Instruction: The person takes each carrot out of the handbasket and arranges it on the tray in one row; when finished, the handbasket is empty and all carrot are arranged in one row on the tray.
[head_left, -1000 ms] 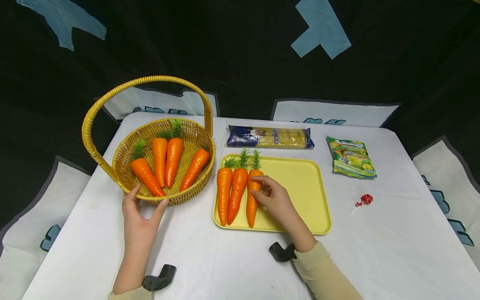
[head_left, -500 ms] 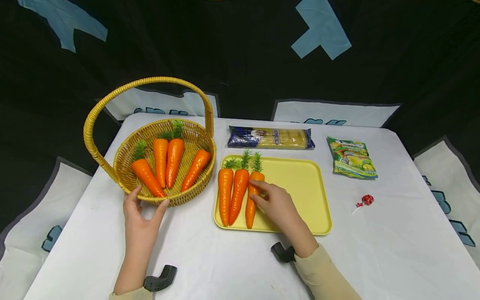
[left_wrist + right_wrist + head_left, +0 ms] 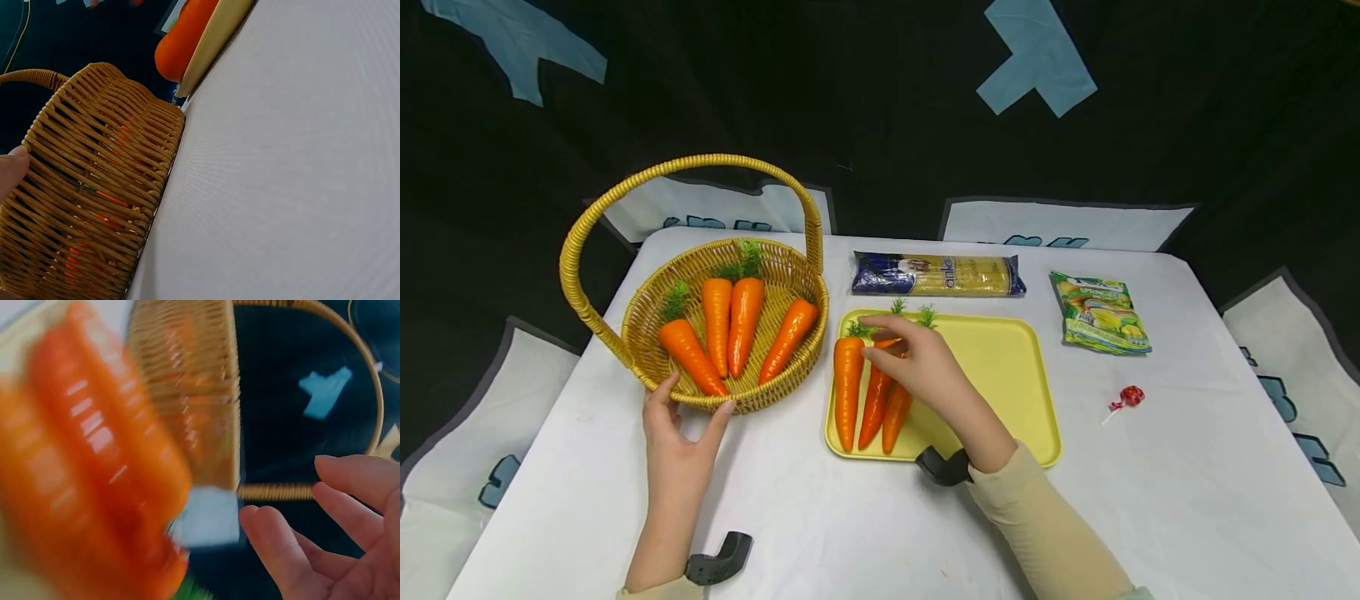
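A yellow wicker basket [image 3: 782,287] at the left holds several carrots [image 3: 694,357]. My left hand [image 3: 681,454] grips its near rim, thumb and fingers spread along it; in the left wrist view the thumb [image 3: 12,170] touches the basket's side [image 3: 94,187]. Three carrots lie side by side on the left part of a yellow tray [image 3: 1000,375]: the left one [image 3: 847,392], the middle one [image 3: 874,404] and the right one [image 3: 897,417]. Over their upper parts is my right hand [image 3: 925,367], fingers extended and thumb apart, holding nothing; the right wrist view shows its fingers [image 3: 275,550] clear of the carrots.
Behind the tray lies a blue and yellow pasta packet [image 3: 940,275]. To the tray's right are a green packet [image 3: 1101,315] and a red lollipop [image 3: 1131,397]. The basket's tall handle [image 3: 700,160] arches above it.
My right hand has moved left and a little away from me, from the right carrot to over the others. The right carrot has tilted, its tip shifting left. My left hand stays on the basket rim.
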The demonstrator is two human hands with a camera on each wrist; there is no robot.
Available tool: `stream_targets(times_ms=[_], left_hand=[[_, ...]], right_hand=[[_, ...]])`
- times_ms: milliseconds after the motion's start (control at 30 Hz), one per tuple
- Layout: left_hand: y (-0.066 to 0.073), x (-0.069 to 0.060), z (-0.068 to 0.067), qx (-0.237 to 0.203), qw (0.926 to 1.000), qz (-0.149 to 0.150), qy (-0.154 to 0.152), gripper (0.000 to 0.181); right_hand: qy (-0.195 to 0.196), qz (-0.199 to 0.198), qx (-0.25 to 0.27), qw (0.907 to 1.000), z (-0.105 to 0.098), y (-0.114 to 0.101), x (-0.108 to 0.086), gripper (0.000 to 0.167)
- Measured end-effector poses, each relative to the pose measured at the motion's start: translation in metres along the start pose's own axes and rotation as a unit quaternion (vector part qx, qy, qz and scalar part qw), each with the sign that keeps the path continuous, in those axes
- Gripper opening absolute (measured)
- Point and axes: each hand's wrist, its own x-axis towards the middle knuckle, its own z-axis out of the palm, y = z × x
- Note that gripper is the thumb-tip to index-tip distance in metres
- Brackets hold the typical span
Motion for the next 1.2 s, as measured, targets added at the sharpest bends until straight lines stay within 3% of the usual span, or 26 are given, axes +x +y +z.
stream_targets(times_ms=[200,367,500,633,833,1200], left_hand=[[0.0,0.0,-0.001,0.003,1.0,-0.002,0.0,0.081],[-0.001,0.0,-0.001,-0.001,1.0,-0.001,-0.003,0.082],[-0.001,0.0,-0.001,-0.002,1.0,-0.002,-0.005,0.082],[-0.002,-0.001,0.0,-0.001,1.0,-0.004,-0.003,0.081],[-0.002,-0.001,0.0,-0.004,1.0,-0.002,0.0,0.081],[0.001,0.0,-0.003,-0.003,0.9999,0.009,0.002,0.08]], right_hand=[[-0.061,-0.035,0.066,0.9953,0.026,-0.032,0.041,0.043],[-0.094,-0.035,0.1,0.9899,0.056,-0.053,0.074,0.043],[-0.111,-0.023,0.063,0.9916,0.08,-0.062,0.096,0.045],[-0.121,0.024,0.027,0.992,0.102,-0.064,0.113,0.048],[-0.113,0.085,-0.003,0.99,0.123,-0.058,0.129,0.048],[-0.106,0.084,-0.018,0.9907,0.148,-0.06,0.134,0.045]])
